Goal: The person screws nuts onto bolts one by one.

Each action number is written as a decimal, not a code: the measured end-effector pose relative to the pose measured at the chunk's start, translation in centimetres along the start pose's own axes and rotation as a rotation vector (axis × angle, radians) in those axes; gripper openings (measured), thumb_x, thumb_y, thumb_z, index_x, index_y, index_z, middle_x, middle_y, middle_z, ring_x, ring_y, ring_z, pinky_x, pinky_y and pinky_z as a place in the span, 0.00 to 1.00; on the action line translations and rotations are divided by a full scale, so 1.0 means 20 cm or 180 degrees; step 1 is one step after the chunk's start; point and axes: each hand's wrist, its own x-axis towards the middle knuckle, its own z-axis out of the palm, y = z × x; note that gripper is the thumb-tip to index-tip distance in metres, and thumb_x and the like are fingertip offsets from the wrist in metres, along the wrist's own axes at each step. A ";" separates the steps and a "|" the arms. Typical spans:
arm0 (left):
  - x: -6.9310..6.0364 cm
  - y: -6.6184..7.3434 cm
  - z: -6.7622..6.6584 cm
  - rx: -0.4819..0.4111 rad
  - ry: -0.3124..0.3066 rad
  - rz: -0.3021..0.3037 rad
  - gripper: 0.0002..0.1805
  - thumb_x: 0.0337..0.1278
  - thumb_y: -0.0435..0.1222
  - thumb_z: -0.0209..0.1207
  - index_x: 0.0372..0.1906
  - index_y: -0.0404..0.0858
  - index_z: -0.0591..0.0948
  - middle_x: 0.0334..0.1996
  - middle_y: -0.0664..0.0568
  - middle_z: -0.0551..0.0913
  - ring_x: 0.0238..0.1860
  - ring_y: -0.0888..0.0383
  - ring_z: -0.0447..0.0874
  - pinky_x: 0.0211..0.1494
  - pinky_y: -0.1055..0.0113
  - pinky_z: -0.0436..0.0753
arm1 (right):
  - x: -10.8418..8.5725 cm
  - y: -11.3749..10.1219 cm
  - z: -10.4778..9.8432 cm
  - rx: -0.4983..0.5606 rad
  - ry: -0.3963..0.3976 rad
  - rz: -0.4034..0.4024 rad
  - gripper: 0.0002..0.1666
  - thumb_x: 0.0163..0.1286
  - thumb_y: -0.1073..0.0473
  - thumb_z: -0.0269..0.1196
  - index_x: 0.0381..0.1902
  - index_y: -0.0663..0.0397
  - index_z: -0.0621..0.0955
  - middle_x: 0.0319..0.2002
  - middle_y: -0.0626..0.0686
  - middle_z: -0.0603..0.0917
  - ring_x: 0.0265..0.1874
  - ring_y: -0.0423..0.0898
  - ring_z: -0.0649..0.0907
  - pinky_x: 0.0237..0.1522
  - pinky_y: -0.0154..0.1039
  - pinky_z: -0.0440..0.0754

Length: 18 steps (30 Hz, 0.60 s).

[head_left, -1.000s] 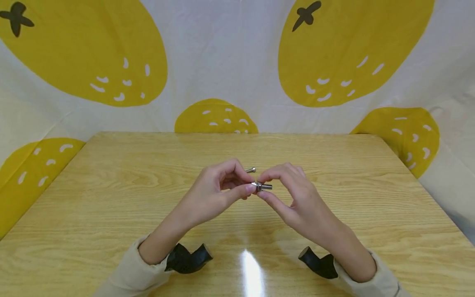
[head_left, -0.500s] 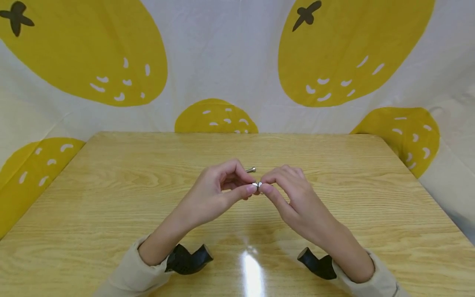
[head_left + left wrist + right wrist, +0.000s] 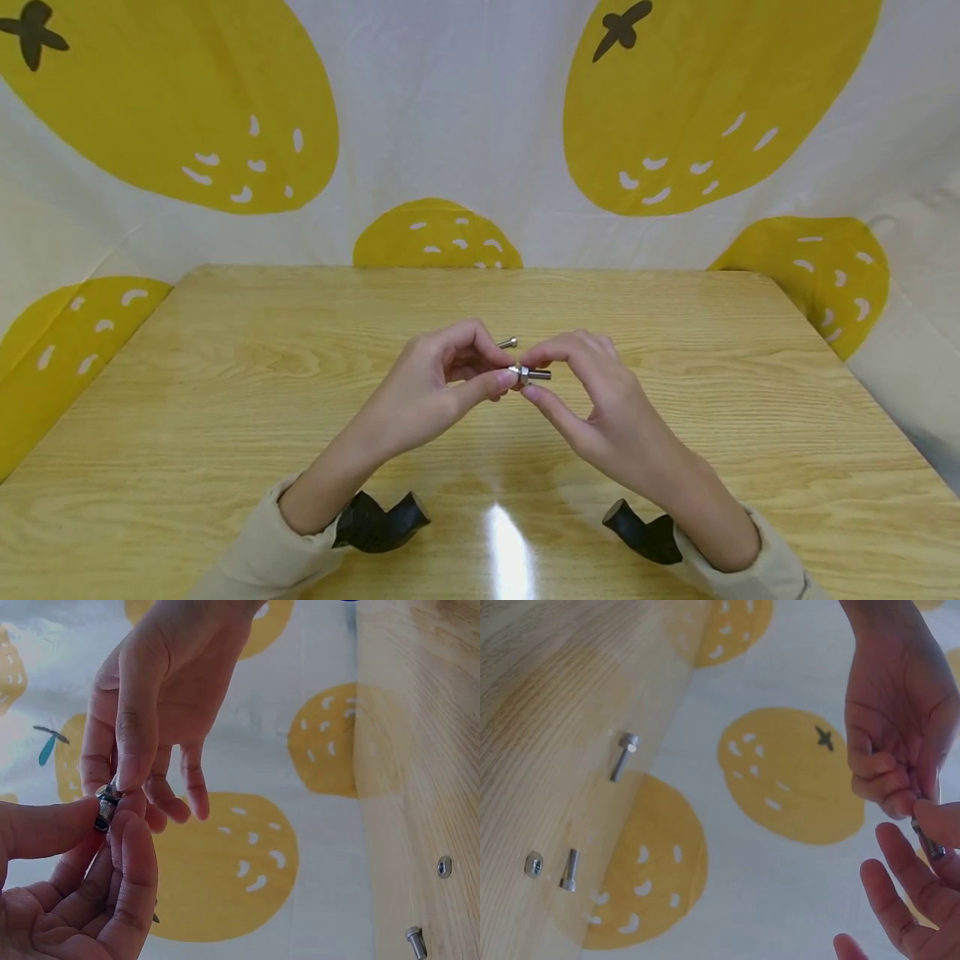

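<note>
In the head view my left hand point(image 3: 442, 383) pinches one end of a metal bolt point(image 3: 540, 375) between thumb and index finger. The bolt lies level, and its bare shank points right. A nut point(image 3: 524, 376) sits around it close to the left fingertips. My right hand point(image 3: 600, 396) has thumb and index finger on opposite sides of the nut, its other fingers apart from the bolt. The left wrist view shows the bolt point(image 3: 106, 812) between both hands; its gripped end is hidden by the left fingers.
On the wooden table point(image 3: 262, 333) behind the left hand lies a screw point(image 3: 509, 342). The right wrist view shows a loose nut point(image 3: 533, 864), a screw point(image 3: 570, 870) beside it and another screw point(image 3: 624, 756). A patterned cloth point(image 3: 450, 125) hangs behind the table.
Half a second ago the right fingers covered the bolt's shank, thumb across it. Now they stand wider around the nut and the shank shows, much as one second ago. The left hand has stayed put.
</note>
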 end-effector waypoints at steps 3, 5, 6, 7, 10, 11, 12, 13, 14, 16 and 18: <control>0.00 0.00 0.00 -0.0024 -0.0004 0.0007 0.03 0.57 0.29 0.59 0.34 0.34 0.77 0.34 0.46 0.82 0.32 0.58 0.83 0.39 0.63 0.83 | 0.00 0.00 0.00 0.0005 -0.0004 -0.0002 0.17 0.59 0.65 0.65 0.47 0.57 0.76 0.44 0.48 0.81 0.47 0.43 0.76 0.54 0.40 0.66; 0.00 0.00 0.00 -0.0026 -0.0004 0.0009 0.03 0.57 0.29 0.59 0.34 0.34 0.77 0.34 0.46 0.82 0.32 0.58 0.83 0.39 0.62 0.83 | 0.00 0.00 0.00 0.0003 -0.0014 0.0016 0.18 0.58 0.66 0.65 0.47 0.57 0.76 0.44 0.48 0.80 0.47 0.43 0.76 0.54 0.40 0.66; 0.00 0.00 0.00 -0.0028 -0.0003 0.0009 0.03 0.57 0.29 0.59 0.34 0.34 0.77 0.34 0.46 0.82 0.32 0.58 0.83 0.39 0.62 0.83 | 0.00 -0.01 0.00 0.0004 -0.0021 0.0031 0.18 0.58 0.67 0.65 0.47 0.56 0.76 0.44 0.48 0.80 0.48 0.43 0.76 0.54 0.40 0.66; 0.00 0.00 0.00 -0.0032 -0.0003 0.0009 0.03 0.57 0.29 0.59 0.34 0.34 0.77 0.34 0.46 0.82 0.32 0.58 0.83 0.39 0.62 0.83 | 0.00 -0.01 0.00 0.0004 -0.0027 0.0042 0.19 0.58 0.67 0.65 0.47 0.56 0.76 0.44 0.47 0.80 0.47 0.43 0.76 0.54 0.40 0.66; 0.00 0.00 0.00 -0.0035 -0.0001 0.0010 0.03 0.57 0.29 0.59 0.34 0.34 0.77 0.34 0.46 0.82 0.32 0.58 0.83 0.39 0.62 0.83 | 0.00 0.00 0.00 0.0000 -0.0037 0.0062 0.16 0.60 0.66 0.64 0.47 0.55 0.76 0.44 0.47 0.80 0.47 0.43 0.75 0.53 0.40 0.66; 0.00 0.00 0.00 -0.0037 0.0002 0.0012 0.03 0.57 0.29 0.59 0.34 0.34 0.76 0.34 0.46 0.82 0.32 0.58 0.83 0.39 0.62 0.83 | -0.01 0.00 0.01 -0.0005 -0.0034 0.0059 0.14 0.62 0.65 0.62 0.46 0.55 0.77 0.43 0.46 0.80 0.47 0.43 0.75 0.53 0.40 0.66; 0.00 0.00 0.00 -0.0037 0.0003 0.0010 0.03 0.57 0.29 0.60 0.34 0.34 0.76 0.34 0.46 0.82 0.31 0.58 0.83 0.38 0.63 0.83 | -0.01 0.00 0.01 -0.0013 -0.0017 0.0033 0.11 0.65 0.63 0.61 0.46 0.55 0.77 0.42 0.46 0.81 0.46 0.43 0.76 0.52 0.41 0.66; 0.00 0.00 0.01 -0.0034 0.0004 0.0012 0.03 0.57 0.29 0.60 0.34 0.35 0.76 0.33 0.46 0.82 0.31 0.58 0.83 0.38 0.63 0.83 | -0.01 0.00 0.01 -0.0023 0.0000 0.0013 0.09 0.67 0.61 0.59 0.45 0.54 0.77 0.41 0.46 0.81 0.45 0.42 0.76 0.52 0.41 0.66; -0.01 0.00 0.01 -0.0030 0.0004 0.0019 0.03 0.57 0.29 0.60 0.33 0.35 0.76 0.33 0.46 0.82 0.31 0.58 0.83 0.38 0.63 0.83 | -0.01 0.01 0.01 -0.0031 0.0017 0.0004 0.07 0.69 0.60 0.56 0.43 0.54 0.78 0.40 0.45 0.81 0.44 0.42 0.76 0.51 0.41 0.66; 0.00 0.00 0.01 -0.0023 0.0005 0.0024 0.03 0.57 0.30 0.60 0.33 0.35 0.76 0.33 0.46 0.82 0.31 0.58 0.82 0.37 0.65 0.83 | -0.01 0.02 0.02 -0.0051 0.0057 0.0003 0.08 0.72 0.57 0.53 0.40 0.52 0.79 0.39 0.44 0.82 0.43 0.41 0.77 0.51 0.40 0.66; 0.00 0.00 0.01 -0.0030 0.0010 0.0029 0.03 0.57 0.30 0.60 0.33 0.35 0.76 0.33 0.46 0.82 0.31 0.58 0.82 0.38 0.65 0.83 | -0.01 0.02 0.02 -0.0090 0.0098 0.0037 0.11 0.73 0.56 0.51 0.38 0.52 0.80 0.38 0.43 0.82 0.42 0.41 0.77 0.50 0.40 0.66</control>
